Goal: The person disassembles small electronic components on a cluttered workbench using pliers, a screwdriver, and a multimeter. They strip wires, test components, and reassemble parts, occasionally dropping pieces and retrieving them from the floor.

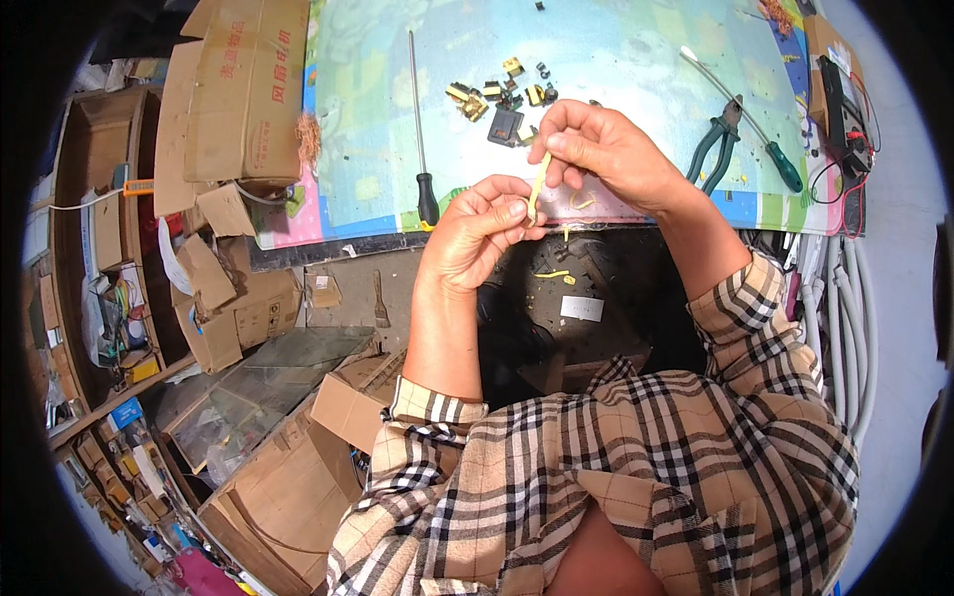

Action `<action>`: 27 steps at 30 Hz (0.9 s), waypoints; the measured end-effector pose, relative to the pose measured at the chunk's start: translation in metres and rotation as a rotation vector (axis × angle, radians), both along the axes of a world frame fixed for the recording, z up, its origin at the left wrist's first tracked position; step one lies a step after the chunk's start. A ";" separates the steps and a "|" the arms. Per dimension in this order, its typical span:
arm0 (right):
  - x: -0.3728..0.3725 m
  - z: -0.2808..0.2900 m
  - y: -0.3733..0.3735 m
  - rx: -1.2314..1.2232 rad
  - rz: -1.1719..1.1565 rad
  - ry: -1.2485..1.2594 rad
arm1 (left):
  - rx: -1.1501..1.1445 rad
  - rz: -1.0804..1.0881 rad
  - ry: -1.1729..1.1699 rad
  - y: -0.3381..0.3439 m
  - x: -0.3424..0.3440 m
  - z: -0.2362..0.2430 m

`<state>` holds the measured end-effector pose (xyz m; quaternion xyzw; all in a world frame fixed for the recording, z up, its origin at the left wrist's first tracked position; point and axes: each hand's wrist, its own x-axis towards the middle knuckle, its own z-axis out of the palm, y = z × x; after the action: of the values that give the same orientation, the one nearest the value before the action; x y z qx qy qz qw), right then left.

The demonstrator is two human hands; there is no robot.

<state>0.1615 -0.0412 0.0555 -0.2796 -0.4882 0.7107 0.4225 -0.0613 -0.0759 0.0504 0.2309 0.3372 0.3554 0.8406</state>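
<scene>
A narrow yellow strip [540,185], tape-like, stretches between my hands above the table's near edge. My right hand [611,157] pinches its upper end between thumb and fingers. Around its lower end close the thumb and fingers of my left hand [481,230]; whether a small part sits in there too is hidden. Just beyond my hands lie a square black part [505,126] and a loose cluster of small black-and-yellow components [469,100]. A curled yellow scrap [582,202] rests on the table below my right hand.
A black-handled screwdriver [427,199] lies left of my hands. To the right are green-handled pliers [716,149], a green-handled screwdriver [783,167] and a black meter [843,117] with leads. Cardboard boxes [248,89] stand at left. Yellow scraps [553,275] litter the floor.
</scene>
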 end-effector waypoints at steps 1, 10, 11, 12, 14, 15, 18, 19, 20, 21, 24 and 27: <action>0.001 0.001 -0.001 -0.006 -0.005 0.002 | 0.008 0.001 0.003 0.000 0.000 0.000; -0.004 0.016 -0.013 -0.018 0.132 0.005 | -0.114 0.317 -0.026 0.002 -0.016 -0.013; -0.003 0.018 -0.016 -0.035 0.162 -0.025 | -0.126 0.348 -0.030 0.002 -0.020 -0.011; -0.003 0.022 -0.019 -0.053 0.192 -0.056 | -0.138 0.379 -0.034 0.003 -0.023 -0.008; -0.002 0.026 -0.020 -0.068 0.228 -0.085 | -0.148 0.416 -0.043 0.003 -0.027 -0.007; -0.002 0.026 -0.020 -0.067 0.236 -0.084 | -0.146 0.423 -0.047 0.001 -0.027 -0.009; 0.000 0.028 -0.019 -0.067 0.253 -0.072 | -0.186 0.489 -0.022 0.001 -0.028 -0.012; 0.001 0.031 -0.020 -0.065 0.257 -0.071 | -0.207 0.519 -0.007 0.002 -0.029 -0.013; 0.001 0.033 -0.020 -0.063 0.264 -0.068 | -0.228 0.564 0.008 0.003 -0.033 -0.015; 0.003 0.031 -0.019 -0.060 0.240 -0.025 | -0.249 0.609 0.022 0.005 -0.038 -0.018; 0.006 0.023 -0.015 -0.053 0.139 -0.012 | -0.279 0.651 0.031 0.006 -0.039 -0.017; 0.002 0.013 -0.009 -0.028 0.001 -0.214 | -0.284 0.637 0.027 0.006 -0.032 -0.014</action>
<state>0.1638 -0.0499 0.0684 -0.3593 -0.5207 0.6838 0.3637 -0.0935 -0.0703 0.0366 -0.0004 0.4495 0.5463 0.7067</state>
